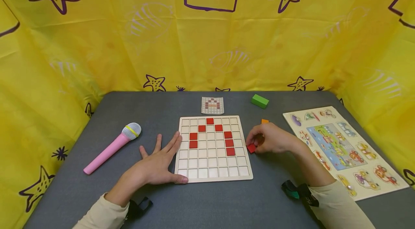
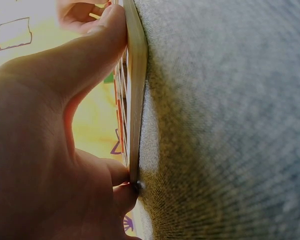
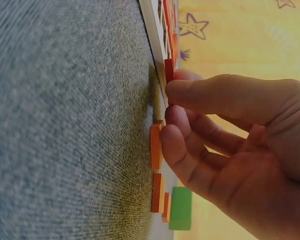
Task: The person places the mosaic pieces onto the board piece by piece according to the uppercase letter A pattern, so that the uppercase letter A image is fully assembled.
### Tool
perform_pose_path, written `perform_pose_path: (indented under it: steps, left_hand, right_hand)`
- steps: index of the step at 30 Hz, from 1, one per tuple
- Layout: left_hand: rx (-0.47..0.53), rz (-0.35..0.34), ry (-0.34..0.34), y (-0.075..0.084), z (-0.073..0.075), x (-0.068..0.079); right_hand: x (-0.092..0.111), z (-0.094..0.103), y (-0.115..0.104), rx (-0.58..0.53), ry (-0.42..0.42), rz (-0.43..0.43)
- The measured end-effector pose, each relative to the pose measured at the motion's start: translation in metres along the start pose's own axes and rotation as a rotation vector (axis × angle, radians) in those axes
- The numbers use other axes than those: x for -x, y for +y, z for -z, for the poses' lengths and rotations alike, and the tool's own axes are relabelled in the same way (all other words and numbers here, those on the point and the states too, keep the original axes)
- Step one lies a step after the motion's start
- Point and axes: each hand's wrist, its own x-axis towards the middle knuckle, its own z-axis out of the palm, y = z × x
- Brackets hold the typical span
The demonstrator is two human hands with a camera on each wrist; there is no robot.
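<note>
Grid board (image 1: 210, 164): near side free, left fingers (image 1: 175, 144) block left edge.

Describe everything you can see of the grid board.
The grid board is a pale, roughly square panel with rounded corners, apparently wooden, divided into rows of shallow square cells by thin raised lines. Eight red tiles sit in cells, forming an uneven arch with its longer leg on the right; the other visible cells are bare. It lies flat on the dark gray table. The left hand steadies its left side, thumb over the near-left corner.
</note>
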Motion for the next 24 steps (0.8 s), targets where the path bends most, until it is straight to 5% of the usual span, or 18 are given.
perform_pose_path:
  steps: [24]
  left_hand:
    - [0.002, 0.001, 0.002, 0.0, -0.001, 0.0]
  right_hand:
    - [-0.027, -0.018, -0.031, -0.048, 0.139, 0.001]
